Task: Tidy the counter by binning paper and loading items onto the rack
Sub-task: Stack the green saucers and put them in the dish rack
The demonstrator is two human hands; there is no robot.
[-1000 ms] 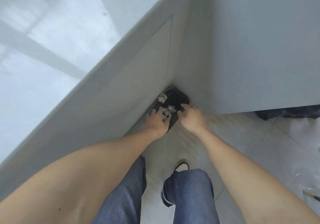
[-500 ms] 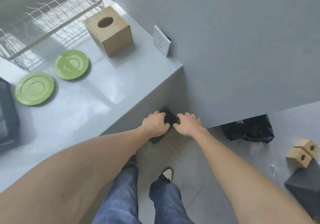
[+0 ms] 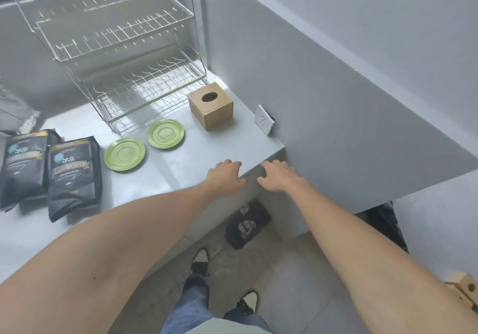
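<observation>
Both hands are out in front over the near corner of the grey bench (image 3: 181, 175). The left hand (image 3: 226, 175) lies palm down at the bench edge with its grip wide, fingers spread and holding nothing; the right hand (image 3: 278, 177) hangs just beside it past the corner, also with a wide, empty grip.

Down on the tiled floor, tucked against the bench side under the hands, sits a small black bin (image 3: 247, 223) with crumpled white paper (image 3: 247, 225) in it. The two-tier wire rack (image 3: 124, 56) stands at the back of the bench against the wall, thin shiny metal, both tiers bare.

In front of the rack lie two round green plates (image 3: 124, 154) (image 3: 165, 134), flat, glossy and ringed, side by side and just apart. To their left are two black foil pouches (image 3: 73, 175) (image 3: 23, 163) with gold lettering, lying flat and overlapping a little. A square wooden tissue box (image 3: 210, 105) with an oval hole on top stands right of the rack, close to a white wall socket (image 3: 263, 122).

A dark plastic bag (image 3: 385, 219) slumps on the floor under the wall ledge, and pale wooden blocks (image 3: 463, 291) show at the far right edge.
</observation>
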